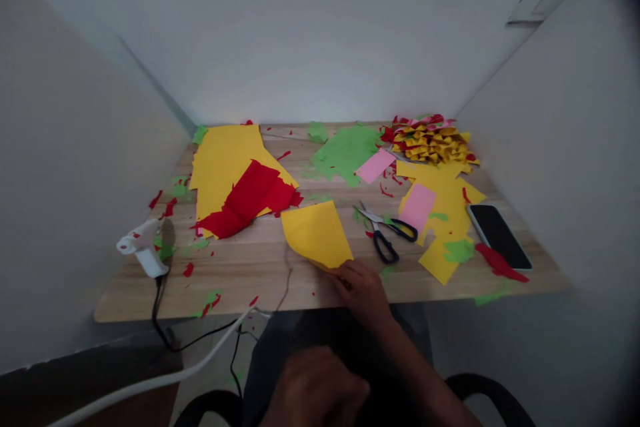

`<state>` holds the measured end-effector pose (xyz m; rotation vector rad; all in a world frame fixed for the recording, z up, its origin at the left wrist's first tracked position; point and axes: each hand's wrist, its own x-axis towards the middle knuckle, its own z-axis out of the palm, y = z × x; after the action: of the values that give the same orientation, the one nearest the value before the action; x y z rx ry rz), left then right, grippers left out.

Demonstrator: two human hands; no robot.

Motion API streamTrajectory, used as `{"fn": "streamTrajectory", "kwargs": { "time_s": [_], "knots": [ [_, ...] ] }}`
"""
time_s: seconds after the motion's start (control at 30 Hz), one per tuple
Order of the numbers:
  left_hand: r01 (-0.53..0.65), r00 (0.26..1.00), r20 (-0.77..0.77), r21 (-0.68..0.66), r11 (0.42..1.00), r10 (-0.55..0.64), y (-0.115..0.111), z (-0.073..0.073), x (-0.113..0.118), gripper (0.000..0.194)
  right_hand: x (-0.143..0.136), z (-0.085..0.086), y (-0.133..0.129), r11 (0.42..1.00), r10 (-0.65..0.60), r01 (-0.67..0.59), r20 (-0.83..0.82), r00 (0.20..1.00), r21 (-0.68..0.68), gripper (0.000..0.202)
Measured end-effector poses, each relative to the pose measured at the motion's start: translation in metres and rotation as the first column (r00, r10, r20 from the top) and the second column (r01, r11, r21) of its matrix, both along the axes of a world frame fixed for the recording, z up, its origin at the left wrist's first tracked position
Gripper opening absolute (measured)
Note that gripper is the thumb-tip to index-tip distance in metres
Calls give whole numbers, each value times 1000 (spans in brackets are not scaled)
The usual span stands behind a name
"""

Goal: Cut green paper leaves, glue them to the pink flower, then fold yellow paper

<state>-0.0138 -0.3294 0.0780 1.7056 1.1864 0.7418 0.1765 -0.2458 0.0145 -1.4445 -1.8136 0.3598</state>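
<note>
My right hand (364,288) pinches the lower right corner of a yellow sheet of paper (320,233) between thumb and fingers. The sheet lies mostly on the table, its lower edge curled up. Close to the camera, below the table edge, is my left hand (320,380), blurred and apart from the sheet; its fingers cannot be made out. A pair of scissors (383,223) with dark handles rests right of the sheet, blades slightly apart. Beyond the sheet to the left, crumpled red paper (250,197) lies over larger yellow sheets (225,153).
A white hot glue gun (145,250) stands at left, its black cord hanging over the table edge. Ruffled yellow and red paper pieces (433,143) pile up at back right. Green paper (347,150), pink strips (419,205) and a phone (500,237) lie on the table (240,287).
</note>
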Motion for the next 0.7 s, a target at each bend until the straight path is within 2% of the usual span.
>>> {"fn": "streamTrajectory", "kwargs": {
  "time_s": [0.03,0.1,0.17,0.27,0.37,0.47,0.7],
  "knots": [
    [-3,1000,2,-10,1000,3,10,-6,7,13,1,2,-3,1000,-28,27,-31,999,-15,22],
    [-94,996,1,-46,994,95,31,-14,16,12,2,6,-9,996,-67,61,-87,994,-72,26],
    [-198,980,-5,-94,976,198,51,-19,20,18,2,8,-16,987,-55,29,-159,986,-161,28],
    [-177,984,7,-155,972,181,70,-23,23,25,1,6,-22,955,-40,-48,-288,957,-293,25],
    [-144,989,3,-189,971,147,77,-30,29,26,1,3,-24,928,-36,-105,-367,930,-357,23],
    [-150,987,27,-195,969,158,75,-38,35,27,1,0,-23,928,-14,-133,-389,921,-349,19],
    [-253,956,96,-205,946,276,75,-48,39,29,-6,-4,-18,945,-13,-77,-271,962,-317,23]
  ]
}}
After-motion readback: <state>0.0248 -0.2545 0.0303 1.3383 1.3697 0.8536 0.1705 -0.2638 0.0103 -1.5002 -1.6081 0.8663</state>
